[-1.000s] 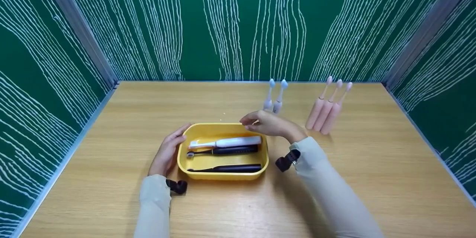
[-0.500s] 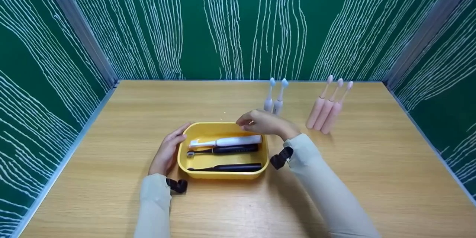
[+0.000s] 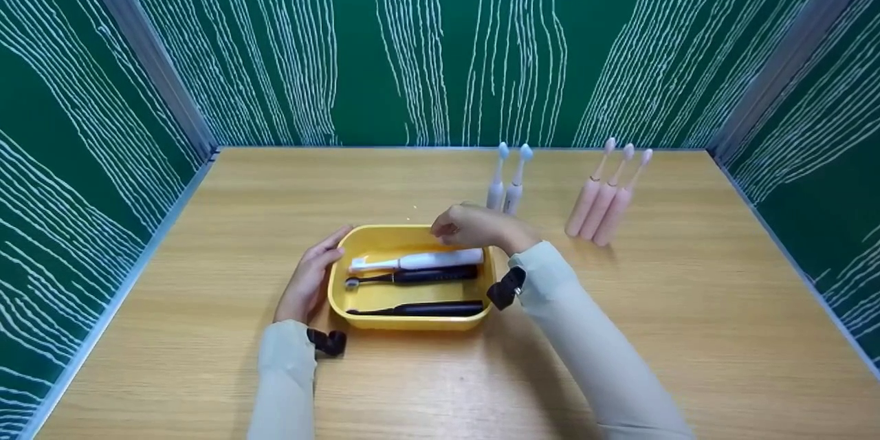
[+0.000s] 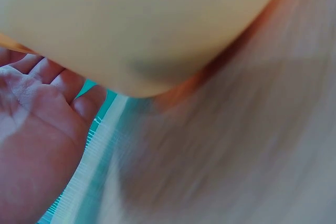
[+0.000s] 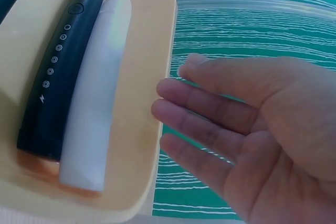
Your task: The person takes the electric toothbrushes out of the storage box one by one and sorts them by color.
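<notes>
In the head view a yellow box [image 3: 405,323] stands on the table with electric toothbrushes inside. A white toothbrush [image 3: 440,259] lies beside a black one [image 3: 433,276]; another black toothbrush [image 3: 440,308] lies along the near wall. My left hand [image 3: 306,282] holds the box's left end, thumb at the rim; in the left wrist view its fingers are partly hidden by the box wall. My right hand [image 3: 478,225] hovers at the far right rim. In the right wrist view its loosely bent fingers [image 5: 205,103] hold nothing and reach the rim.
Two toothbrushes with blue heads [image 3: 505,185] stand behind my right hand, their lower parts hidden. Several pink toothbrushes [image 3: 605,210] stand grouped to the right. Green panels with white lines [image 3: 440,48] border the wooden table [image 3: 722,330] at the back and sides.
My right hand has shifted a little left along the box's far rim. The left hand, box and toothbrushes look about the same.
</notes>
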Motion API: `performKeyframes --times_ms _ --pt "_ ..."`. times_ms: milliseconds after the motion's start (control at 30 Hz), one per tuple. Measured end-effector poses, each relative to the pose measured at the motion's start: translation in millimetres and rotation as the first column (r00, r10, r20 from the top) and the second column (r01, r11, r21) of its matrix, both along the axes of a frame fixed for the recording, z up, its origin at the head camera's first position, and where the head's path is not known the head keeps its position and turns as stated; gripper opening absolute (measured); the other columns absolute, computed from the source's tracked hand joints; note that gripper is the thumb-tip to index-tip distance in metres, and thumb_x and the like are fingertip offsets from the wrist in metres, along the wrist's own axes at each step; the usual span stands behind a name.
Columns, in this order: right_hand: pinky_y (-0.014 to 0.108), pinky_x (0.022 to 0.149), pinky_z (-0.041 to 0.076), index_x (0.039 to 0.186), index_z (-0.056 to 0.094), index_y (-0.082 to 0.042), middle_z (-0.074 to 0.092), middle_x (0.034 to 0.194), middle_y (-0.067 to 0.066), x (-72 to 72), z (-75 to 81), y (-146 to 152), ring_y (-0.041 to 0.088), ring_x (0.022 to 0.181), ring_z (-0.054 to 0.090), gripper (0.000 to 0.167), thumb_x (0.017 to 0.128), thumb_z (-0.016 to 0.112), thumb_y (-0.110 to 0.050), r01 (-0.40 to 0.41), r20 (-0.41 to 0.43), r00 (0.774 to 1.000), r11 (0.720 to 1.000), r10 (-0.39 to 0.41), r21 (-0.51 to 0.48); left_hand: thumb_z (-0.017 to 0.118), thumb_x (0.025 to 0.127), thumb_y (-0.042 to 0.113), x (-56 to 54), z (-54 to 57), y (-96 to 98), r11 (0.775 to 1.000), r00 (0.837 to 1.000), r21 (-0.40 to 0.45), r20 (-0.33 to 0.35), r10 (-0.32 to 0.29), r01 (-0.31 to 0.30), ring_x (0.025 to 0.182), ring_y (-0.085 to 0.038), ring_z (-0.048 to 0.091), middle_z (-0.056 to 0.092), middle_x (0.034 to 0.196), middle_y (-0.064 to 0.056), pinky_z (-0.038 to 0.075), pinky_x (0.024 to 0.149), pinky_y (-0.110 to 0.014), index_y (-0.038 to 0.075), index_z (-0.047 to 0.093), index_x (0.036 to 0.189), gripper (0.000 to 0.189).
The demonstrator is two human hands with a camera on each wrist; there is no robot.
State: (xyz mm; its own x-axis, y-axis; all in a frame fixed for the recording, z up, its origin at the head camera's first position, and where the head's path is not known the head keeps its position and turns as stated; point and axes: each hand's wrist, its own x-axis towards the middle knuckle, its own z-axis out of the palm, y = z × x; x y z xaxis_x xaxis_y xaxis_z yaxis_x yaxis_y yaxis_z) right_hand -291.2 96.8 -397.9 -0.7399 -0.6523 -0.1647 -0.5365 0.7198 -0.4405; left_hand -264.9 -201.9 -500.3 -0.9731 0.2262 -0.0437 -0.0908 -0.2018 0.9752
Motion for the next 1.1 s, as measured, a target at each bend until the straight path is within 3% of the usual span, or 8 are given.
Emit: performKeyframes --times_ms 400,567,633,833,1100 --pt "0.038 0.101 0.049 0.122 0.067 -0.007 0.067 0.119 0.009 -0.7 -3.3 -12 0.021 0.105 0.059 0.030 0.094 0.056 -0.006 0.012 0.056 0.998 0.999 -0.015 0.051 0.037 0.099 0.003 -0.1 -1.5 -1.1 0.999 0.999 0.027 -0.009 -0.033 0.033 0.144 -0.022 0.025 0.025 0.158 -0.011 0.021 0.120 -0.035 -0.001 0.030 0.149 0.051" --pt "0.030 0.081 0.047 0.103 0.070 -0.007 0.063 0.092 0.004 -1.8 -5.3 -16 0.018 0.084 0.051 0.019 0.094 0.054 -0.006 -0.003 0.059 0.998 0.998 -0.001 0.067 0.038 0.098 0.004 -0.7 -1.5 -1.3 0.999 1.000 0.015 -0.011 -0.028 0.028 0.146 -0.023 0.022 0.023 0.159 -0.012 0.019 0.121 -0.036 -0.001 0.029 0.149 0.052" --pt "0.030 0.078 0.046 0.102 0.069 -0.007 0.060 0.090 0.003 -2.2 -6.6 -17 0.018 0.082 0.050 0.017 0.094 0.054 -0.007 -0.009 0.057 0.998 0.997 0.004 0.081 0.038 0.099 0.005 -0.8 -1.6 -1.3 1.000 1.000 0.013 -0.009 -0.025 0.025 0.146 -0.023 0.021 0.023 0.159 -0.012 0.019 0.121 -0.036 -0.001 0.029 0.149 0.052" --pt "0.031 0.087 0.049 0.112 0.069 -0.013 0.063 0.099 0.002 -2.4 -11.6 -20 0.019 0.091 0.054 0.022 0.097 0.053 -0.014 0.024 0.054 0.998 0.990 -0.031 0.136 0.039 0.099 0.006 -1.0 -1.6 -1.3 1.000 1.000 0.013 -0.004 -0.019 0.019 0.147 -0.023 0.020 0.023 0.159 -0.012 0.018 0.121 -0.036 -0.001 0.029 0.149 0.052" --pt "0.027 0.073 0.044 0.099 0.067 -0.014 0.053 0.078 -0.001 -2.4 -19.2 -21 0.018 0.078 0.052 0.016 0.098 0.052 -0.018 0.049 0.067 0.996 0.985 -0.061 0.163 0.039 0.099 0.005 -1.3 -1.7 -1.2 1.000 1.000 0.014 -0.012 -0.018 0.018 0.146 -0.023 0.022 0.024 0.159 -0.012 0.019 0.121 -0.036 -0.001 0.029 0.149 0.051"
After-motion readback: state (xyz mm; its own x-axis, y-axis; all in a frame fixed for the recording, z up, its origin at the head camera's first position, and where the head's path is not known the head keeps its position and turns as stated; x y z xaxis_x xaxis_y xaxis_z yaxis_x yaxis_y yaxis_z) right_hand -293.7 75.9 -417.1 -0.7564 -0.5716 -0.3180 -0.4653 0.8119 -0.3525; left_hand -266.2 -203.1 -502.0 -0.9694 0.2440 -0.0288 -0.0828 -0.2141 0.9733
